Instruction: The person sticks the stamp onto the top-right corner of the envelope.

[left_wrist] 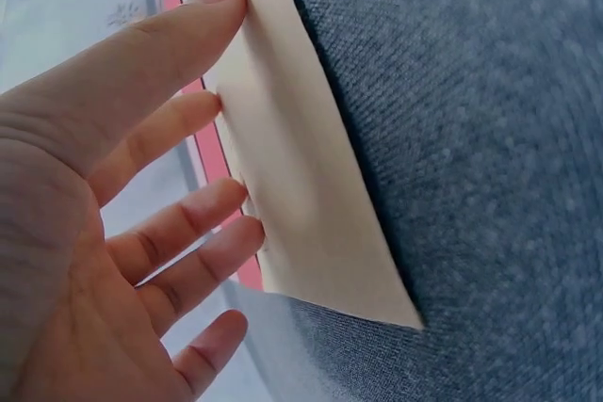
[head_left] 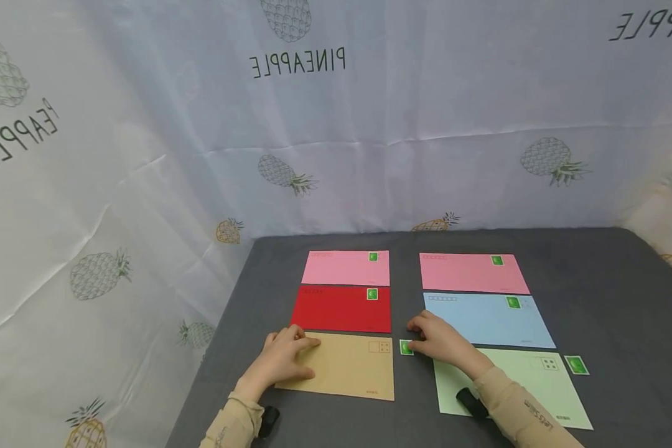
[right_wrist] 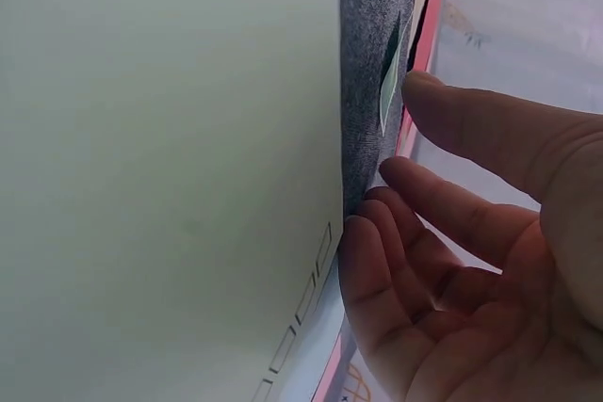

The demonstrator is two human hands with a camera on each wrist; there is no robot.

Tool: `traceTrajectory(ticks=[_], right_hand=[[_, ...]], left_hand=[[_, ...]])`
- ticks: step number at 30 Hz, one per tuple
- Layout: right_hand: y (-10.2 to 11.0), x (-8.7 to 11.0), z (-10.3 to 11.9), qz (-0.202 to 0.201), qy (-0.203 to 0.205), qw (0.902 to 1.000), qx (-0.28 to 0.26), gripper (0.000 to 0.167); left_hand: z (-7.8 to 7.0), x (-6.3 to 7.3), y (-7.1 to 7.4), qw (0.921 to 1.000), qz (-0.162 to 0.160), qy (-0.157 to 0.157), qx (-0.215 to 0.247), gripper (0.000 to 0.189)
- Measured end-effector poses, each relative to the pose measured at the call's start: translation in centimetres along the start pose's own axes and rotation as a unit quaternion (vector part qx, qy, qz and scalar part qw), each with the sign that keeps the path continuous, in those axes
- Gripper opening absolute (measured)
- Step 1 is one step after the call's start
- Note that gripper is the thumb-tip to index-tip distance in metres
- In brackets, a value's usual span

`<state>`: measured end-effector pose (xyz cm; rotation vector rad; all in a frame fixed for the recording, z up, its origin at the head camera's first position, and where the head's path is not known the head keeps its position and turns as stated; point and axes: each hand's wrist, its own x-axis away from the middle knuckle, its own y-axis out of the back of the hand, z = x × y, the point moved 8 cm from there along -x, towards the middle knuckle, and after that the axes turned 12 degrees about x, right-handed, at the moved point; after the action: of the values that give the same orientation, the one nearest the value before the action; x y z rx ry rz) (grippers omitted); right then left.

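Observation:
My left hand [head_left: 284, 359] lies flat on the left end of a tan envelope [head_left: 353, 367] at the front left of the grey table [head_left: 599, 280]. The left wrist view shows the straight fingers [left_wrist: 188, 120] touching the tan envelope [left_wrist: 292, 167]. My right hand [head_left: 439, 341] reaches over a light green envelope [head_left: 529, 379], its fingertips at a small loose green stamp [head_left: 406, 348] between the two envelopes. In the right wrist view the fingers [right_wrist: 443, 223] are relaxed and the thumb tip is beside the stamp [right_wrist: 389, 91], seen edge-on next to the green envelope [right_wrist: 160, 167].
Behind these lie a red envelope [head_left: 336, 309], a pink envelope [head_left: 344, 268], a blue envelope [head_left: 484, 320] and another pink envelope [head_left: 470, 274], each with a green stamp. A second loose stamp [head_left: 576, 364] lies right of the green envelope. A pineapple-print cloth [head_left: 369, 124] surrounds the table.

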<state>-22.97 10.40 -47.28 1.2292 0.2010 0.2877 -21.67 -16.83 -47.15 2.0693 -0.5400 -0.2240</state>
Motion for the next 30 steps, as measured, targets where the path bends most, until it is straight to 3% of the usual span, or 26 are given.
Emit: traceTrajectory(ticks=[7,13,20,30], right_hand=[[-0.1,0.1,0.2,-0.003,0.003,1.0,0.003,0.02],[-0.4,0.0,0.2,0.006,-0.006,0.9999,-0.007,0.016],[-0.7,0.0,0.4,0.017,-0.007,0.9997,-0.014,0.012],[-0.5,-0.2,0.4,0.015,-0.009,0.9997,-0.017,0.014]], left_hand=[[0.0,0.0,0.0,1.0,0.004,-0.005,-0.006,0.054],[0.3,0.3,0.5,0.9996,-0.012,-0.008,-0.023,0.05],[1.0,0.6,0.6,0.9996,-0.005,0.025,-0.01,0.055],[1.2,0.5,0.5,0.9987,0.0,0.049,0.017,0.057]])
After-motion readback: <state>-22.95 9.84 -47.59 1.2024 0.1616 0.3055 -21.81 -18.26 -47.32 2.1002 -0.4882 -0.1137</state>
